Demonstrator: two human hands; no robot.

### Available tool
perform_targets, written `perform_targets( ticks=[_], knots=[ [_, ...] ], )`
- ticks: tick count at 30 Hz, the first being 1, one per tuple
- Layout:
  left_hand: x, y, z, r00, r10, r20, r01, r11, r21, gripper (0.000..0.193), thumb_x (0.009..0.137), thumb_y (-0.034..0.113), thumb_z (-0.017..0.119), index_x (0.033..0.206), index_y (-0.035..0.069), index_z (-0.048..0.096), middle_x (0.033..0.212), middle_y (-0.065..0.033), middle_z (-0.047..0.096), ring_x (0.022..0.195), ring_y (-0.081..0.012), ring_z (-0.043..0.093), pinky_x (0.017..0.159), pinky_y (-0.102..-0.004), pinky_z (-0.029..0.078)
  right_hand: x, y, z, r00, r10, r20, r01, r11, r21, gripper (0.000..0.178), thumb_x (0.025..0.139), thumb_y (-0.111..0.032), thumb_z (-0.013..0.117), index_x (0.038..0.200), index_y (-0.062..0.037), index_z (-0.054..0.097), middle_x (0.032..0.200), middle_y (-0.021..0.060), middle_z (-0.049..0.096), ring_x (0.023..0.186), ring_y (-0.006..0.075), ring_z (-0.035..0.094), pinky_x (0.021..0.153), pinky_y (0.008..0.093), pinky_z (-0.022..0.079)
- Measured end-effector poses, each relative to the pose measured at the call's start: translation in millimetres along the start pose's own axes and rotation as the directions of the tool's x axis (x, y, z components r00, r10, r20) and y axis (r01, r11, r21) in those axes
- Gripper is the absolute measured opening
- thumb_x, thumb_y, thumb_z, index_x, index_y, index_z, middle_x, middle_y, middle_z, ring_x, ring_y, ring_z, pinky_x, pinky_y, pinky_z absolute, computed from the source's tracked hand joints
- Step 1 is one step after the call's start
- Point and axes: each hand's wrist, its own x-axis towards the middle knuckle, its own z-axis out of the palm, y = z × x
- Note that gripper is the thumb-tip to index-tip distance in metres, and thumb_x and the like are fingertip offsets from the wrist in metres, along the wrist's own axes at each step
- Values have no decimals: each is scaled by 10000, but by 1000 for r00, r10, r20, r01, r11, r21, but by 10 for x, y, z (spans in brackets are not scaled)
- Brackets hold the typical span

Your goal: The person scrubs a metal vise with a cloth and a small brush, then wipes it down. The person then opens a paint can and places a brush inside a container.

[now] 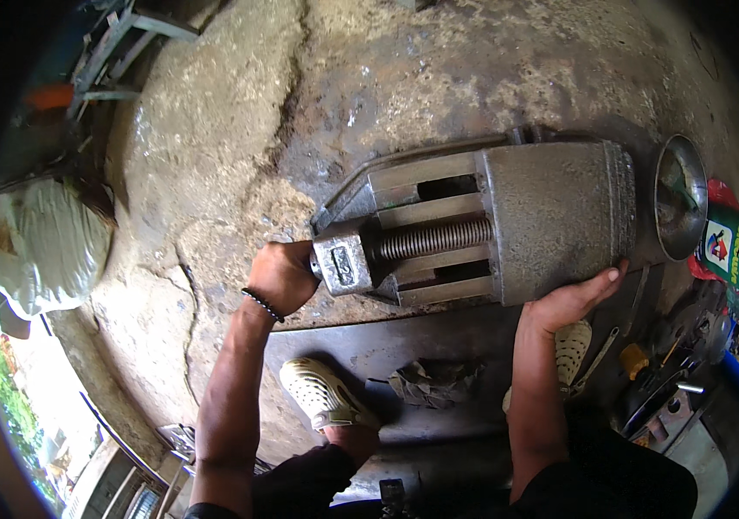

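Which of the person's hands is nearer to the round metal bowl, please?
Right. The right hand touches the near side of the metal vise, below and left of the round metal bowl in the picture; the left hand is at the vise's left end, much farther away.

Left fingers (300,259) at end of vise (555,216)

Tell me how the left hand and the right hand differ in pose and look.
The left hand is curled at the screw end of the metal vise; the right hand is at its broad body. The left hand's fingers are bent in; the right hand's are stretched out. The left wrist wears a beaded bracelet; the right wrist is bare. Both hands touch the vise.
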Motion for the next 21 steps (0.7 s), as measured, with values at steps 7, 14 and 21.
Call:
perform_targets(
  ticks=[7,14,21],
  knots=[
    [-97,70,102,995,-79,-66,54,948,-315,129,751,132,717,859,62,723,769,-200,666,733,-343,695,636,-368,545,101,-57,205,996,-47,76,54,994,-96,693,1009,-483,436,1520,-66,222,1527,201,249,1373,343,345,1128,468,329],
    [-269,130,352,952,-299,-61,266,911,-313,175,783,179,689,884,39,716,814,-224,683,803,-382,688,703,-431,550,650,37,969,904,-244,350,284,956,-68,616,957,-215,629,1460,9,354,1456,214,400,1329,283,411,1120,387,305],
    [-442,1358,1154,932,-362,20,264,639,-722,268,819,165,668,1000,-30,634,877,-265,689,860,-381,699,754,-436,540,1415,-217,2126,610,-190,769,472,867,-160,812,936,-391,650,1521,7,251,1526,244,350,1404,309,366,1136,356,299]
  ],
)
